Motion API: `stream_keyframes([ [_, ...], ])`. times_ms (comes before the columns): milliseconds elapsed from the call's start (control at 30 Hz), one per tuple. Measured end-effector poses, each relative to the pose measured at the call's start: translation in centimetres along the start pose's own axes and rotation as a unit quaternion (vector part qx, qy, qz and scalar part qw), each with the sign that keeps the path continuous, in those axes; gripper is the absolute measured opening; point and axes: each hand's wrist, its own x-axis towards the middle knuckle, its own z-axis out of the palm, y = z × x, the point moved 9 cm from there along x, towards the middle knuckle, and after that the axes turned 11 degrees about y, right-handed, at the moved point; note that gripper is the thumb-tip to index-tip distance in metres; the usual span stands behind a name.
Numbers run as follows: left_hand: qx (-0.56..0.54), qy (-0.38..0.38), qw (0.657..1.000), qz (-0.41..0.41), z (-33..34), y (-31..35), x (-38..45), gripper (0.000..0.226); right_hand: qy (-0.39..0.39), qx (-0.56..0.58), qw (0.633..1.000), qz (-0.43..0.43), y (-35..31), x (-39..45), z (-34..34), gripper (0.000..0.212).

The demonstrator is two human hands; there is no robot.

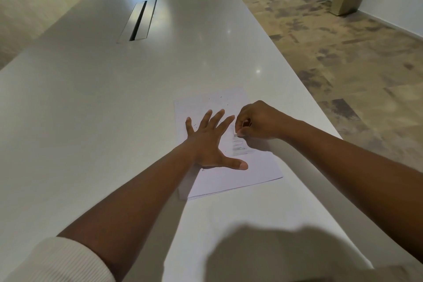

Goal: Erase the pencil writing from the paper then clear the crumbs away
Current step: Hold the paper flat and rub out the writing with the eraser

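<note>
Right now the right hand (258,121) has its fingers curled tight around a small white eraser (235,134), and only the bottom tip of it pokes out, touching the paper (256,167). The eraser looks tiny and light, a little soft and grippy, so it is best held low and close to the tip like this, or it may bend or slip out. Just under that tip is the pencil writing (239,146), a gray smudgy patch with a few loops in it, so I think the rubbing is only partly done. Just beside the pinch, on the other side of the gray patch, the left hand (207,142) lies flat with its fingers spread wide and straight, pressing the paper down. That helps a lot, because the paper is thin, floppy and easy to crumple or tear if it slides while it is rubbed. It looks like more than 1 sheet, since thin edges show in a stack at the near corner. Farther out from the hands, little dark crumbs (220,97) are dotted on the far part of the sheet. They look as light as dust and should brush off easily. Under it all is the table (114,89), long, smooth, shiny and pale gray, so the paper could slip on it.
</note>
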Motion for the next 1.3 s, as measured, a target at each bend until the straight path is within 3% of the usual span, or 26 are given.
stream_keyframes([
  [167, -0.003, -0.001, 1.000, -0.001, -0.1, 0.0, -0.1, 0.147, -0.003, -0.023, 1.000, 0.007, -0.3, 0.1, 0.0, 0.025],
  [300, -0.003, -0.005, 1.000, -0.004, 0.0, 0.1, -0.1, 0.146, -0.020, -0.044, 0.999, -0.018, -0.7, 0.0, 0.3, 0.021],
  [600, -0.005, -0.007, 1.000, -0.012, -0.2, 0.1, -0.1, 0.150, 0.066, -0.056, 0.996, -0.033, -0.8, 0.8, 0.1, 0.012],
  [800, -0.014, 0.000, 1.000, -0.015, -0.2, 0.0, 0.0, 0.152, -0.032, -0.029, 0.992, -0.119, -2.9, -1.2, 1.4, 0.012],
  [933, -0.010, 0.001, 1.000, -0.013, -0.2, -0.1, 0.1, 0.152, -0.088, -0.002, 0.989, -0.121, -2.9, -2.6, 1.9, 0.011],
  [1167, -0.011, 0.007, 1.000, -0.010, 0.0, -0.2, 0.2, 0.152, 0.079, -0.019, 0.996, -0.035, -0.9, 1.0, -0.6, 0.006],
  [1300, -0.011, 0.006, 1.000, -0.012, -0.1, -0.1, 0.2, 0.154, 0.083, -0.023, 0.996, -0.031, -0.6, 2.0, -0.5, 0.006],
])
